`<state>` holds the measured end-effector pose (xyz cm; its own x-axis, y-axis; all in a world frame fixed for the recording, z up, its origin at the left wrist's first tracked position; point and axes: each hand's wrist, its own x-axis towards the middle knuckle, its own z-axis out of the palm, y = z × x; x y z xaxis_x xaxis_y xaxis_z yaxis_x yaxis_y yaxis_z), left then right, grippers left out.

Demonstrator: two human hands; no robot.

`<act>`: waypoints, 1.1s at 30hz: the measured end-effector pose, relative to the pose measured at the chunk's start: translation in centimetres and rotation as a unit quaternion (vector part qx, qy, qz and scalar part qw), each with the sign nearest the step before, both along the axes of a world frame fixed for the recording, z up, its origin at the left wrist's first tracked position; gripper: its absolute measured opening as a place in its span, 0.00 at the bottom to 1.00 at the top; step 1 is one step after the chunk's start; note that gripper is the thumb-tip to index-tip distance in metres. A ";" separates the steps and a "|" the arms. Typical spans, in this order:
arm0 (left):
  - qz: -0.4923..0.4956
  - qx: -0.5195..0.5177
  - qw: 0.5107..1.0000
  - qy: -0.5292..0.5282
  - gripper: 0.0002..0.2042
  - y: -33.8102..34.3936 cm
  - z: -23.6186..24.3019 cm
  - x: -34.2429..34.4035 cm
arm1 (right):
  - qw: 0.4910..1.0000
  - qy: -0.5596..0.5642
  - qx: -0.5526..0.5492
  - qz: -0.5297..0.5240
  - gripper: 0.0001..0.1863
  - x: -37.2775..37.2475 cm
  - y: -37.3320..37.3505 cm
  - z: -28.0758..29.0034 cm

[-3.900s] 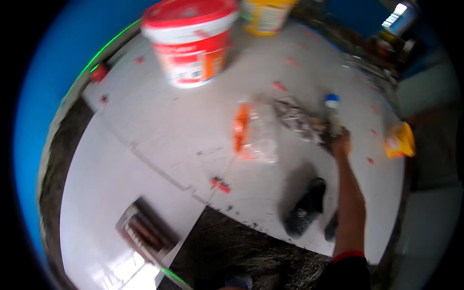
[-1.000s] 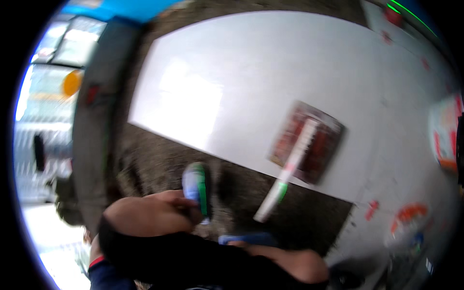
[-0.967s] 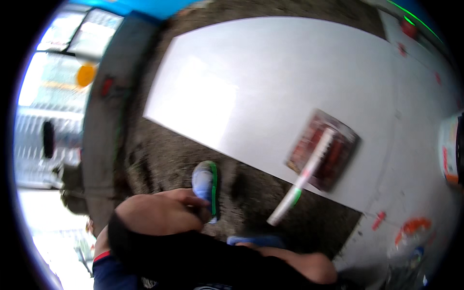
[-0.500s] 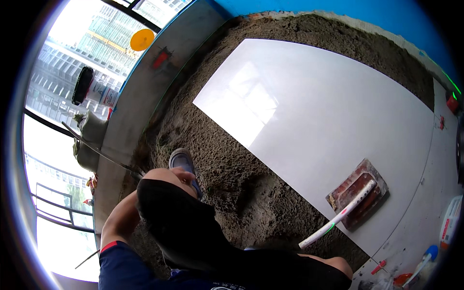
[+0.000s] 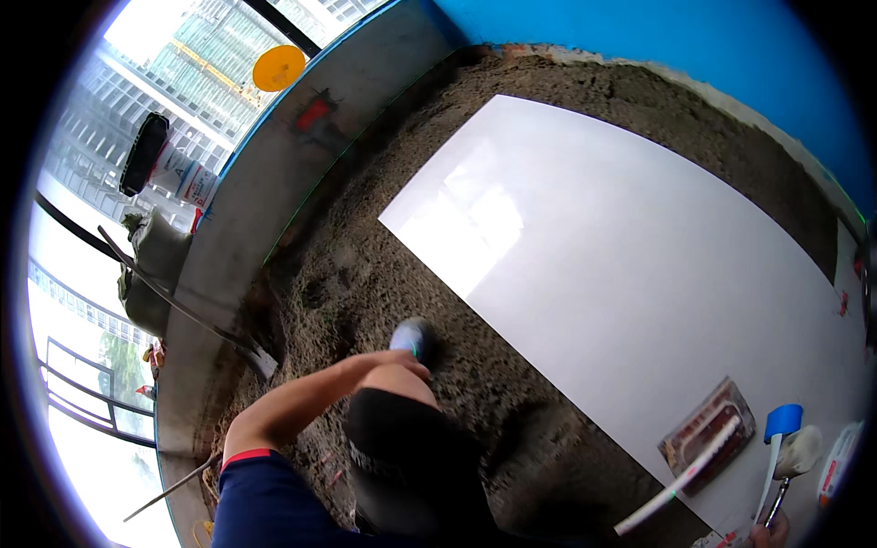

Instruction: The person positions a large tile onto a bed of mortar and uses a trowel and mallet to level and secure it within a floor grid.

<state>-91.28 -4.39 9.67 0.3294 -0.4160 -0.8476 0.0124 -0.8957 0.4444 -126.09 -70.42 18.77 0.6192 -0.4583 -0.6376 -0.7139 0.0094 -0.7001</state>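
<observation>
My left hand (image 5: 411, 363) hangs over my bent knee, next to my shoe (image 5: 413, 338); its fingers are mostly hidden behind the leg. At the lower right edge, my right hand (image 5: 775, 532) is closed round the metal shaft of a pale, round-headed mallet (image 5: 798, 453). Beside it is a blue-headed tool (image 5: 783, 421) with a white handle; I cannot tell whether the hand touches it. A large glossy white tile (image 5: 603, 247) lies on rough grey mortar (image 5: 356, 265). On the tile's near right corner rests a trowel-like tool (image 5: 708, 437) with a reddish-brown plate and white handle.
A blue wall (image 5: 639, 36) closes off the far side. Along the left runs a low grey ledge (image 5: 274, 173) with windows beyond, holding a white bucket (image 5: 183, 173) and sacks (image 5: 155, 265). A long-handled tool (image 5: 183, 306) leans there, its blade in the mortar.
My view has shifted, and my left forearm now stretches across the knee. My right hand has come into view at the lower right with the mallet. The trowel-like tool still lies on the tile.
</observation>
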 end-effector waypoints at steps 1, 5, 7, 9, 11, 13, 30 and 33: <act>0.023 0.053 0.998 0.022 0.19 -0.3 -0.8 0.8 | 1.000 0.005 0.019 0.005 0.14 2.2 1.7 0.9; -0.086 -0.029 0.995 0.042 0.17 0.0 -3.9 3.6 | 0.991 0.030 0.055 0.114 0.16 13.8 9.3 3.4; -0.098 -0.158 0.983 -0.011 0.13 -0.2 -5.2 5.8 | 0.985 0.017 0.063 0.162 0.17 21.0 15.5 3.3; -0.065 -0.271 0.946 -0.168 0.20 -1.7 -5.2 8.5 | 0.974 0.030 0.135 0.178 0.17 26.8 20.6 1.9; -0.036 -0.307 0.903 -0.299 0.34 -2.7 -5.1 11.6 | 0.961 0.071 0.169 0.206 0.17 32.7 25.6 0.0; 0.029 -0.338 0.883 -0.325 0.43 -2.8 -4.9 15.4 | 0.951 0.072 0.199 0.227 0.15 38.0 31.1 -2.4; 0.198 -0.342 0.894 -0.213 0.22 5.8 -15.9 31.9 | 0.971 0.131 0.135 0.150 0.17 57.3 47.7 -7.3; 0.371 -0.316 0.834 -0.258 0.20 7.0 -18.0 35.8 | 0.983 0.094 -0.010 0.157 0.13 58.7 47.0 -7.7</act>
<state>-55.46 2.65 -8.30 0.9484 -0.2447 -0.2016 0.1199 -0.3118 0.9426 -67.37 -23.46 11.04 0.6034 -0.2773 -0.7476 -0.7969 -0.2437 -0.5528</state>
